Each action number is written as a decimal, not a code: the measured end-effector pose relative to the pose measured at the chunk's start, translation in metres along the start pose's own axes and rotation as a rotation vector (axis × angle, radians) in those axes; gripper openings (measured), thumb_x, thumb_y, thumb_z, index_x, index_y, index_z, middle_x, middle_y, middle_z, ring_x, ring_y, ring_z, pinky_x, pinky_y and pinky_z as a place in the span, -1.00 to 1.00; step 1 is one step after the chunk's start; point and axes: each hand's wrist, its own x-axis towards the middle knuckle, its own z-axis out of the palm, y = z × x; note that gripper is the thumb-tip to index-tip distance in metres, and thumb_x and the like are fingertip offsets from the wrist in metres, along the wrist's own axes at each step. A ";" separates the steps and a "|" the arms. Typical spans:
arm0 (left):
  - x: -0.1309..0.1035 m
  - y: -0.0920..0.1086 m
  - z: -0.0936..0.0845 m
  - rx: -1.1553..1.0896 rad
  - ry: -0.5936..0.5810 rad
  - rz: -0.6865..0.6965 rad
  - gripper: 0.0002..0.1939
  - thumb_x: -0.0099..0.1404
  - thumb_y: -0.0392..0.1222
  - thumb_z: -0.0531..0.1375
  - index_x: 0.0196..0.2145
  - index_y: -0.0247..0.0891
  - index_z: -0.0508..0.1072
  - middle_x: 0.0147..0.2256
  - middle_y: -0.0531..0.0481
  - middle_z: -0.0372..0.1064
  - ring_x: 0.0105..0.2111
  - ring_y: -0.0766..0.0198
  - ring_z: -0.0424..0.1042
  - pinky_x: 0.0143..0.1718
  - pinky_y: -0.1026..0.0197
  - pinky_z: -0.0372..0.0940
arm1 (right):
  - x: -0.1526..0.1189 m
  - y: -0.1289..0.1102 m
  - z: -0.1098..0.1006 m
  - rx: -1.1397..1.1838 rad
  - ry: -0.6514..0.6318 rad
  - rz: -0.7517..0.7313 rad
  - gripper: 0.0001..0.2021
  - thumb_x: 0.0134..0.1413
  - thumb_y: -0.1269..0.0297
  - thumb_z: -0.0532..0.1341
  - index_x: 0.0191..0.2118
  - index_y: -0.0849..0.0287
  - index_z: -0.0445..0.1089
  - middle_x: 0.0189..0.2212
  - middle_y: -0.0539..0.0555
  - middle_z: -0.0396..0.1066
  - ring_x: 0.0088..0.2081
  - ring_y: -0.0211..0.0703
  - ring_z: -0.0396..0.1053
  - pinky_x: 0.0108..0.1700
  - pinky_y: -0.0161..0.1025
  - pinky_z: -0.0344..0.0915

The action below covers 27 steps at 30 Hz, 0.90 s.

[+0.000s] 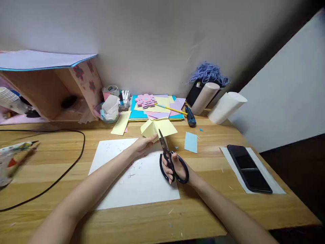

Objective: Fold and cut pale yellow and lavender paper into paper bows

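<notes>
My left hand (145,145) pinches the near edge of a folded pale yellow paper (166,126), held over the far edge of a white sheet (137,184). In my right hand (175,166) is a pair of black-handled scissors (169,162), with fingers through the loops. The blades point up and away, close to the yellow paper; whether they touch it I cannot tell. Just right of them lies a small light blue paper piece (191,142) on the table.
Behind my hands, coloured papers (137,112) carry pink paper flowers (145,101) and a yellow pencil (175,109). A utility knife (190,116) lies beside them. A phone (248,168) rests at the right. A glue gun (10,159) and black cable (82,145) occupy the left, before a cardboard box (86,84).
</notes>
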 end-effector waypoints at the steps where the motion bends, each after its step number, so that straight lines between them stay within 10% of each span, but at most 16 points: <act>1: -0.001 0.000 0.001 0.000 -0.005 0.001 -0.47 0.12 -0.33 0.26 0.06 -0.27 0.28 -0.19 -0.10 0.47 -0.10 0.21 0.40 0.15 0.06 0.06 | -0.001 0.000 0.002 -0.016 0.015 -0.012 -0.33 -0.38 -0.45 0.08 -0.51 0.18 0.14 -0.79 -0.18 0.09 -0.81 -0.41 0.11 -0.77 -0.39 0.24; 17: -0.002 -0.001 0.002 0.020 -0.087 0.003 -0.41 0.06 -0.37 0.30 0.06 -0.21 0.28 -0.24 -0.04 0.49 -0.15 0.20 0.43 0.08 0.07 0.15 | 0.015 0.013 -0.012 0.217 -0.250 0.054 -0.30 -0.46 -0.50 0.04 -0.50 0.16 0.11 -0.80 -0.16 0.15 -0.79 -0.34 0.17 -0.73 -0.31 0.31; 27: -0.005 0.001 0.006 0.047 -0.053 -0.001 -0.43 0.06 -0.37 0.29 0.05 -0.24 0.30 -0.23 -0.08 0.49 -0.14 0.19 0.42 0.05 0.10 0.18 | 0.013 0.010 -0.011 0.195 -0.150 0.025 -0.39 -0.31 -0.39 0.13 -0.50 0.16 0.11 -0.81 -0.18 0.15 -0.82 -0.35 0.16 -0.77 -0.36 0.25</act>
